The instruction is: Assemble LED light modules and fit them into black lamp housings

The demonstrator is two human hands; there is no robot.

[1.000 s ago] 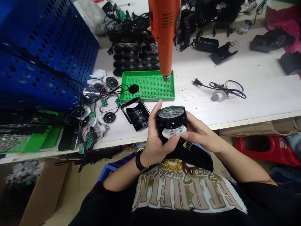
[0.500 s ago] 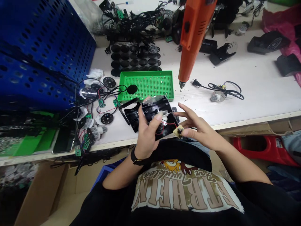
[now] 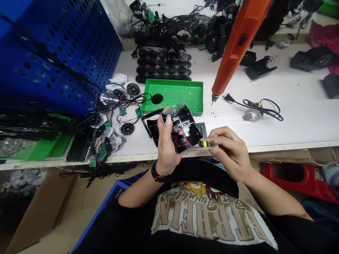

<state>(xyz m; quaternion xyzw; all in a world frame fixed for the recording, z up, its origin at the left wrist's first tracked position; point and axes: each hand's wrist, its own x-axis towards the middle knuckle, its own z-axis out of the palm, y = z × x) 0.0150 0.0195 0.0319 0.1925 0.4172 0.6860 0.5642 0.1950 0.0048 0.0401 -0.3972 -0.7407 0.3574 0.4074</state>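
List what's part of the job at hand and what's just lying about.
In use: left hand gripping black lamp housing; right hand holding small circuit board; red wire joining them.
Lying about: green perforated tray; power cord; black discs.

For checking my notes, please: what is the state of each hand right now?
Left hand: closed, holding a black plastic housing.
Right hand: closed, pinching a small circuit board.

Blk tee (image 3: pixel 127 222) w/ faded tan lettering (image 3: pixel 209 222) & cartoon print (image 3: pixel 194 188); blk strap watch (image 3: pixel 156 173) on L wrist (image 3: pixel 163 165).
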